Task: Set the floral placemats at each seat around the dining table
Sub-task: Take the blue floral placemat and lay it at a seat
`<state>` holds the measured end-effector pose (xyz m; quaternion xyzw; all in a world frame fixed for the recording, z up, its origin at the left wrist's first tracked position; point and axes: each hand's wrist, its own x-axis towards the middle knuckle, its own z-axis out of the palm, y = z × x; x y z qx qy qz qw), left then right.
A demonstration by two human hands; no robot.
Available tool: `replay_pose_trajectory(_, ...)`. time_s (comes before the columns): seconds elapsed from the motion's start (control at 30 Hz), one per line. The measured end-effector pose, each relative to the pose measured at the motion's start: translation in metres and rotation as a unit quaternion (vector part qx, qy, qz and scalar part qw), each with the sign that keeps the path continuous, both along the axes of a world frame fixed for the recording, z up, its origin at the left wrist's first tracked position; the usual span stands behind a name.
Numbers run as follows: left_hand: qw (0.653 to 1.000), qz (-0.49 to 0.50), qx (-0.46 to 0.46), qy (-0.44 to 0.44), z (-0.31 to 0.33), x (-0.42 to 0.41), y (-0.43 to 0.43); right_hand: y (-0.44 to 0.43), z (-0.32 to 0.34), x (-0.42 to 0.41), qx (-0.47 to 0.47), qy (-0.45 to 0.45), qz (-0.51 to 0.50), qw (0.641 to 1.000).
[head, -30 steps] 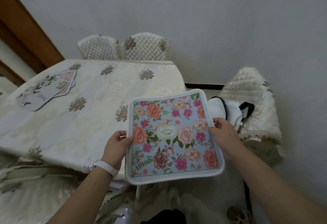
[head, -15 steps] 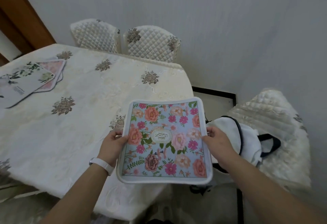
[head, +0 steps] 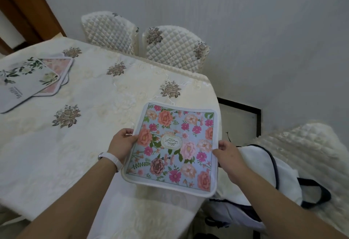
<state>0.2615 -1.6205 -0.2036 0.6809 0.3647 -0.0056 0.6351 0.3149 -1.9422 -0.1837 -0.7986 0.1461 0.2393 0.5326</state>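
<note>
Doorframe (head: 28, 8): brown wood, upper left corner, behind the table's far left end.
Stacked placemats (head: 28, 85): lying flat on the left part of the table; the top one is pale with white flowers and green leaves, and a pink placemat (head: 56, 66) shows from under it.
Dining table (head: 85, 144): covered with a cream cloth embroidered with brown-grey flowers.
Far chairs: two with quilted cream covers, one (head: 109, 30) just beside the other (head: 175, 49), pushed against the table's far edge.
Left hand (head: 121, 145): grips the left edge of the blue placemat, fingers curled round it; a white wristband (head: 111, 158) sits on the wrist.
Blue floral placemat (head: 175, 148): held between both hands over the table's right corner, its near edge past the table's edge; printed with pink and orange flowers and a white border. Whether it touches the cloth cannot be told.
Right hand (head: 228, 153): pinches the placemat's right edge, thumb on top.
White bag (head: 264, 172): dark straps, lying on the right chair.
Right chair (head: 311, 144): quilted cream cover, beside the table's right end.
</note>
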Motion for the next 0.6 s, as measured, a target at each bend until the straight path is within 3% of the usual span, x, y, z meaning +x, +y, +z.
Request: replay_pose_trajectory(0.6,0.992,-0.034,0.05,0.112,-0.064,0.097,-0.02,-0.016,-0.086,0.096,-0.035,0.078,0.005,0.996)
